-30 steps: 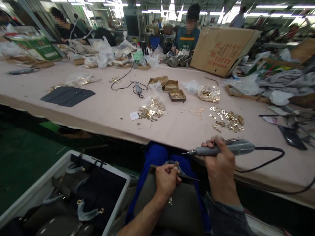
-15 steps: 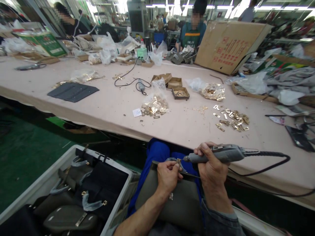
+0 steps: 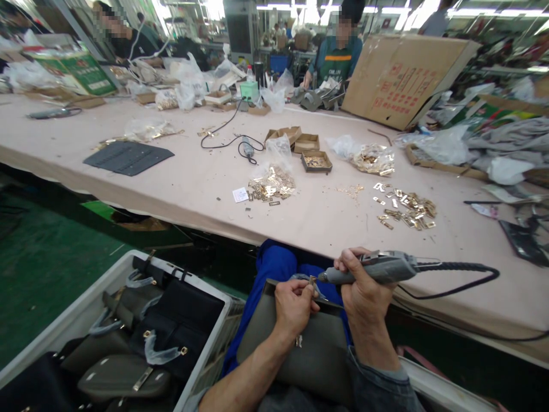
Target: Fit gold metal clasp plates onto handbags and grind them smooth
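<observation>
My right hand (image 3: 366,294) is wrapped round a grey corded electric screwdriver (image 3: 386,268), held almost level with its bit pointing left. The bit's tip is at or very near a small gold metal fitting (image 3: 311,281); whether they touch I cannot tell. Pinched between the thumb and fingers of my left hand (image 3: 295,303) is that fitting, at the top edge of an olive-grey bag (image 3: 315,366). The bag lies on my lap over blue cloth, with another small metal piece (image 3: 298,341) on its front. Clear plastic wrap shows behind the fingers.
At left, a white crate (image 3: 214,292) holds dark and olive bags with plastic-wrapped handles. On the table (image 3: 206,200) lie loose gold fittings (image 3: 414,209), a bag of metal plates (image 3: 272,183), small cardboard trays (image 3: 316,162) and another screwdriver (image 3: 247,147). A large carton (image 3: 398,80) and co-workers are beyond.
The screwdriver and my right hand have shifted slightly left, and its rear end has swung a little. My left hand keeps its pinch on the fitting. The view has moved slightly.
</observation>
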Demonstrator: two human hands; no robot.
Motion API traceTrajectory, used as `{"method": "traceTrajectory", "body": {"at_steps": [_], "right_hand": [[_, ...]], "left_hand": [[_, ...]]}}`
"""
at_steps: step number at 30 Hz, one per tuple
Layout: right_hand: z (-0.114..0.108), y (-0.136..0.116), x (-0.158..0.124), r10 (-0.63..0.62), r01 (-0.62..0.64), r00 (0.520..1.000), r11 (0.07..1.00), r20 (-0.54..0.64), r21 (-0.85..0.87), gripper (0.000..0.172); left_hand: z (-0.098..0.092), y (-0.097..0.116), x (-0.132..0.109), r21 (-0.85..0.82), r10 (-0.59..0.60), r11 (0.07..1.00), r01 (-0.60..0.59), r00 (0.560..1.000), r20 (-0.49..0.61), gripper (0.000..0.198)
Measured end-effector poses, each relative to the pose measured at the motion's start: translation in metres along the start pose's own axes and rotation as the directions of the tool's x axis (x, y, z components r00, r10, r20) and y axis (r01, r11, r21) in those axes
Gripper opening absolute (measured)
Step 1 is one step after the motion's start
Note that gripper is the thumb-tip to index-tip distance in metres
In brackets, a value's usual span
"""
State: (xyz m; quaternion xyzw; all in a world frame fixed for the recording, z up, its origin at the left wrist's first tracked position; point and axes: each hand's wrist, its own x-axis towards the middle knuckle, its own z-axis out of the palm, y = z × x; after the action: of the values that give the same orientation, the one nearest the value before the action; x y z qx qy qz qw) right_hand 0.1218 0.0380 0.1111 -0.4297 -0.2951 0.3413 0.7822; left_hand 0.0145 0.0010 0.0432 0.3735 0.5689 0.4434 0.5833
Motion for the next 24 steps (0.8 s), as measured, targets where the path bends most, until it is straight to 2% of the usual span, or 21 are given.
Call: {"method": "traceTrajectory", "body": {"at_steps": [4,9,17,21,24], "right_hand": [[-0.003,0.001,-0.004,-0.033,0.037,0.999,0.989,0.032,-0.143,0.025],[-0.013,0.002,-0.005,0.055,0.016,0.98,0.939,0.194,-0.343,0.027],[-0.019,0.0,0.001,0.042,0.135,0.906,0.914,0.421,-0.382,0.02],[-0.022,0.002,0.001,0.037,0.159,0.903,0.897,0.428,-0.412,0.021],[-0.019,0.006,-0.004,0.019,0.133,0.94,0.899,0.34,-0.418,0.024]], "left_hand": [[-0.002,0.001,0.0,0.015,0.019,1.0,-0.019,1.0,0.017,0.022],[-0.005,-0.008,0.0,-0.022,0.095,0.995,-0.094,0.994,0.056,0.024],[-0.005,-0.04,0.008,-0.09,0.123,0.989,-0.118,0.991,0.047,0.036],[-0.005,-0.052,0.011,-0.047,0.142,0.989,-0.141,0.99,0.024,0.042],[-0.004,-0.049,0.009,-0.052,0.144,0.988,-0.142,0.989,0.039,0.042]]}}
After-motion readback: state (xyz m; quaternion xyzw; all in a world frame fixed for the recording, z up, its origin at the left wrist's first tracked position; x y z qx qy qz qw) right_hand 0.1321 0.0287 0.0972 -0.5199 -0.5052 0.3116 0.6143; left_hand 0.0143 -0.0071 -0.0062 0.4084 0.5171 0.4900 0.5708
